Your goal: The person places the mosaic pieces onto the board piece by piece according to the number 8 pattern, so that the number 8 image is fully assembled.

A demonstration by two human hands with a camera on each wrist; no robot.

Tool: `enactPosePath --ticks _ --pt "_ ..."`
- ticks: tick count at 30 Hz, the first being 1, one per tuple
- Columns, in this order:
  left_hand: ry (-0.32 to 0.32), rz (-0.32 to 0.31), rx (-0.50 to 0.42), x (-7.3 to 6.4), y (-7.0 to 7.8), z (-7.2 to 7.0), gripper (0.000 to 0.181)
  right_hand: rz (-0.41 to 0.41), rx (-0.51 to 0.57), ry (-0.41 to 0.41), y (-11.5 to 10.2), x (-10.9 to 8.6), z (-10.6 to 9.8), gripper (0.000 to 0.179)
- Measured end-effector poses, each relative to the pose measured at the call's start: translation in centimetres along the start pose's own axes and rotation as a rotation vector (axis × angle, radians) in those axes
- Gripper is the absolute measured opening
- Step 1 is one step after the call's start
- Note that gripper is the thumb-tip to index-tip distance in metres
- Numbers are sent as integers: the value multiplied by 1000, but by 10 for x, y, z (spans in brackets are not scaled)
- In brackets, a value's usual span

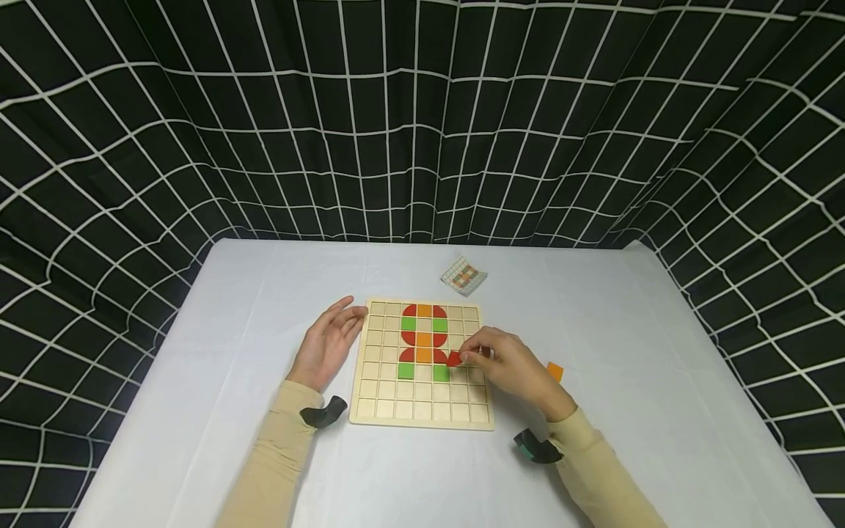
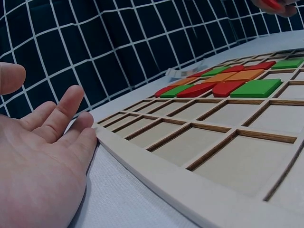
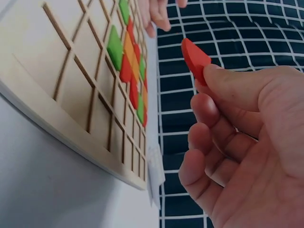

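Observation:
A red tile [image 3: 194, 56] with one curved edge is pinched between thumb and forefinger of my right hand [image 1: 507, 364], over the right half of a wooden grid board [image 1: 386, 411]. Red, orange and green tiles fill cells in the board's middle columns, among them a green tile [image 1: 405, 371] and an orange tile [image 1: 423, 355]. My left hand [image 1: 328, 345] lies palm up beside the board's left edge, its fingertips right at the rim and nothing in it. In the left wrist view the fingers [image 2: 61, 114] are loosely extended.
Behind the board lies a creased paper card [image 1: 464, 276] printed with a coloured grid pattern. A loose orange tile [image 1: 555, 372] sits on the white table [image 1: 264, 279] to the right, partly behind my right wrist. A black curtain with white grid lines [image 1: 422, 147] surrounds the table.

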State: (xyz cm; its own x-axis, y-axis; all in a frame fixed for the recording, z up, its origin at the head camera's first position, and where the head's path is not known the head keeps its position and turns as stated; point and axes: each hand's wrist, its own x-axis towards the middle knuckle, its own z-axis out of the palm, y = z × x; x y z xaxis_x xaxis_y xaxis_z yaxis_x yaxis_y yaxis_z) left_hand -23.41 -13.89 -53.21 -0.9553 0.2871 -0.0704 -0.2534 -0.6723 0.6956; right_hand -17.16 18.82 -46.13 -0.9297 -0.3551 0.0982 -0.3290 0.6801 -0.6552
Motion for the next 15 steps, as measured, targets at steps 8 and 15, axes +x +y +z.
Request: enactPosePath --ticks 8,15 --pt "-36 -5 1 0 -1 -1 56 -14 -32 -75 -1 -1 13 3" --pt "-46 -9 55 1 0 -2 58 -6 -60 -137 -3 -1 20 4"
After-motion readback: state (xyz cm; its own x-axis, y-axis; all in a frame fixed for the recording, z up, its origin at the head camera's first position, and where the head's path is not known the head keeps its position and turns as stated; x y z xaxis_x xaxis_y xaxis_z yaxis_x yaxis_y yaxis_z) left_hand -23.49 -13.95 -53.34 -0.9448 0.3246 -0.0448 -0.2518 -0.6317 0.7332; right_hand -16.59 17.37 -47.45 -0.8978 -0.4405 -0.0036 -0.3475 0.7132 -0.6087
